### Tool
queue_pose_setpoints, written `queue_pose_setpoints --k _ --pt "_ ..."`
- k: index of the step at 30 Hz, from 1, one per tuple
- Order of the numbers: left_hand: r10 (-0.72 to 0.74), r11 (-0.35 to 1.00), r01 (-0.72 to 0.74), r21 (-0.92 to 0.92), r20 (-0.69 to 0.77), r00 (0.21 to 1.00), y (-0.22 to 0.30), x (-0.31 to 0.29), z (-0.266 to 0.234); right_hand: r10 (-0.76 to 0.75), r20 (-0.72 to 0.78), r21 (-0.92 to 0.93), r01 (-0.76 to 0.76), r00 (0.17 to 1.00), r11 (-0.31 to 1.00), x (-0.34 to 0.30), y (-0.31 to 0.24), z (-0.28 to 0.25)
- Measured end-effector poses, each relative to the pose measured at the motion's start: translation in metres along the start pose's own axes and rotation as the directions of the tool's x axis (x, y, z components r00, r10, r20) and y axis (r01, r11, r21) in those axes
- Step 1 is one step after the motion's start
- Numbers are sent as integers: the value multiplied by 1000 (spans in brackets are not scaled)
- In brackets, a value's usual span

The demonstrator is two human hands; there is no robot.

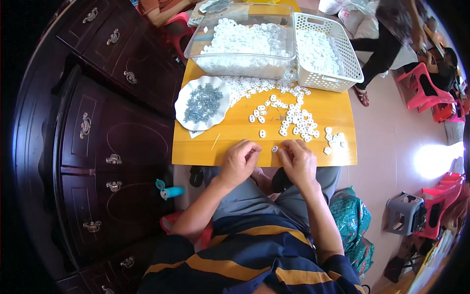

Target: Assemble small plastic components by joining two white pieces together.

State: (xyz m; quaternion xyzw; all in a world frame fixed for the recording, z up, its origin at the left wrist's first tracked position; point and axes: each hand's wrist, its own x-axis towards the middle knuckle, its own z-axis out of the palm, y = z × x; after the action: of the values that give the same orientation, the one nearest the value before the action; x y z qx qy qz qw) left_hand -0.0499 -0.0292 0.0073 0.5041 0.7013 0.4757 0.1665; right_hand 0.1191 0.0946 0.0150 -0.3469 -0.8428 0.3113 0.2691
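Piece (pixel 274 149), small, white: at the fingertips of your right hand (pixel 299 160), farther from your left hand (pixel 239 160).
Both hands curl by the counter (pixel 196 152) edge; whether either pinches, I cannot tell.

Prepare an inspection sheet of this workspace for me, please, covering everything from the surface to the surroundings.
Surface: yellow wooden table, glossy.
Job's things: small white two-holed pieces scattered loose; more in a clear bin and a perforated white basket; small grey parts on a scalloped white plate.
Clutter: thin stick near the plate.
Hands: left hand curled, contents hidden; right hand beside one white piece, contact unclear.
Cables: nothing seen.
Surroundings: dark cabinets left; green bag, standing person right.
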Motion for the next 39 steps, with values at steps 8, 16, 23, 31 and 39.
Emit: queue_pose_setpoints --k 8,16,23,31,39 --pt "-45 998 44 -45 -17 999 3 -1 -5 -60 38 -144 65 997 987 7 0 19" --pt "-40 990 36 -136 -30 999 0 2 -3 -83 31 -217 88 996 972 3 0 24" --pt "-83 965 69 -252 -45 996 1 0 7 -111 27 -42 112 993 993 -6 5 20" --pt "-96 943 112 -313 67 993 16 -4 21 205 70 468 -213 976 858 -38 9 7" --pt "-111 935 162 -315 173 979 26 -7 36 305 121 674 -304 945 673 -53 16 -2"
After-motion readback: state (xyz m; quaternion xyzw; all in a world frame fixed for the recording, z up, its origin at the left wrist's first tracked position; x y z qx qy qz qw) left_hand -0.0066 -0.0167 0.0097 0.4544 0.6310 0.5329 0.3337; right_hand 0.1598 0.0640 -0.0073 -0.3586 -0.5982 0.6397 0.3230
